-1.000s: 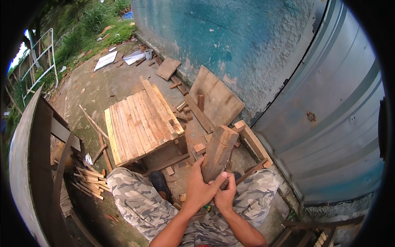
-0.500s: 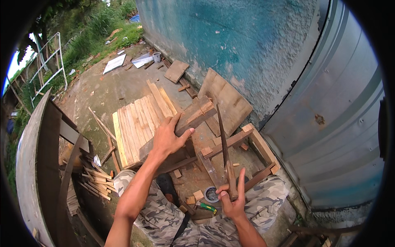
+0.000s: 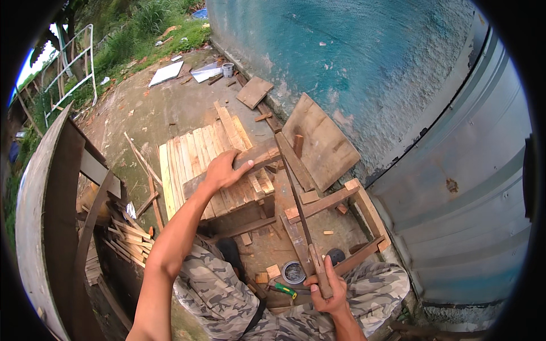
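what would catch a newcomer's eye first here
The left hand grips a plank laid across a slatted wooden pallet at centre. Lower right, the right hand holds a long handsaw by its wooden handle, blade pointing up toward the plank. Behind rises a rough teal wall.

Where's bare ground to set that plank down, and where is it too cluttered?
Bare concrete lies beyond the slatted pallet, toward the white sheets near the grass. It is crowded by the wooden frame: offcuts, a round tin, and a scrap stack on the left. The left hand holds the plank; the right hand grips the handsaw.
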The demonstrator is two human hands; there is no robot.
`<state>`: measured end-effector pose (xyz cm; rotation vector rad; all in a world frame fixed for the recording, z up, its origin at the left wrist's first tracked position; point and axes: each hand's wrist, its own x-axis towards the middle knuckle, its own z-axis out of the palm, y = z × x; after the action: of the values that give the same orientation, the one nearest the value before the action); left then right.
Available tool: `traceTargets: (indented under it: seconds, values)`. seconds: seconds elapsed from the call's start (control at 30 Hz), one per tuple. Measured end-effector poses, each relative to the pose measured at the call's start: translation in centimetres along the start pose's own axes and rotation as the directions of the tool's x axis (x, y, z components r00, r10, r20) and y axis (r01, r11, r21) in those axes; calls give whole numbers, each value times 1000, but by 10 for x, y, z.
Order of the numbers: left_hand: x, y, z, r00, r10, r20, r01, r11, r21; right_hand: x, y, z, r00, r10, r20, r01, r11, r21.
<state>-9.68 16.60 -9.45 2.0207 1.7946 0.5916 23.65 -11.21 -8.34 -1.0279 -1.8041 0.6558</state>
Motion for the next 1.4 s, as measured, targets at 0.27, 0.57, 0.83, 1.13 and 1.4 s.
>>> traceTargets:
  seconds: [0.27,0.57,0.83,1.13,1.4]
  values:
    - [39,11,3,917,-394,67,391,919,47,24,-5,-4,990,47,135,-48,999,6]
    - [30,-9,-1,913,-348,211,335,937,95,26,-46,-1,941,333,63,-330,942,-56]
    - [25,-5,-2,933,-312,179,292,948,127,189,-13,56,958,281,-57,-281,960,20]
    - [32,-21,7,896,-416,155,405,909,100,86,-74,10,895,437,88,-435,900,-35]
    - [36,-12,3,905,-410,114,400,911,101,221,23,81,928,371,26,-372,928,32]
